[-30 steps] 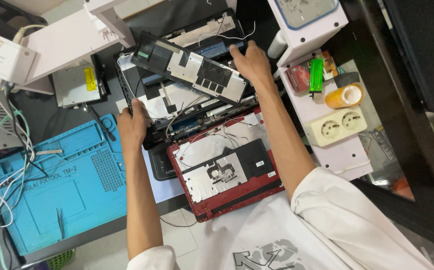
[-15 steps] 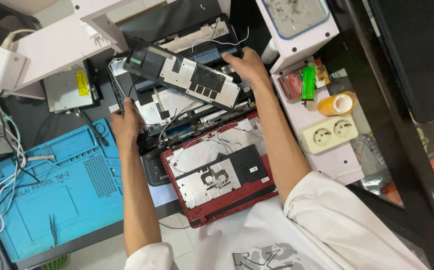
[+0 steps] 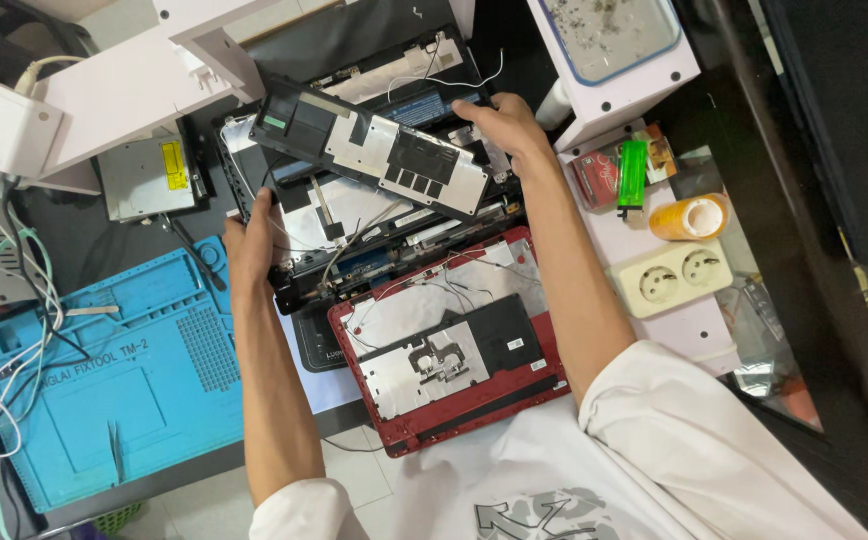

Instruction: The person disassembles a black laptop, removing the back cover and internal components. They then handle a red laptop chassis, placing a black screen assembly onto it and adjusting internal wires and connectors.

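Already we have the red cover off on the surface, and our left hand steadies the open laptop base while right-hand fingers grasp the half-lifted keyboard panel, cables still attached.

A blue silicone work mat fills the lower left of the frame, with white cables trailing over its left edge. At right sit a green lighter, an orange tape roll and a cream double socket.
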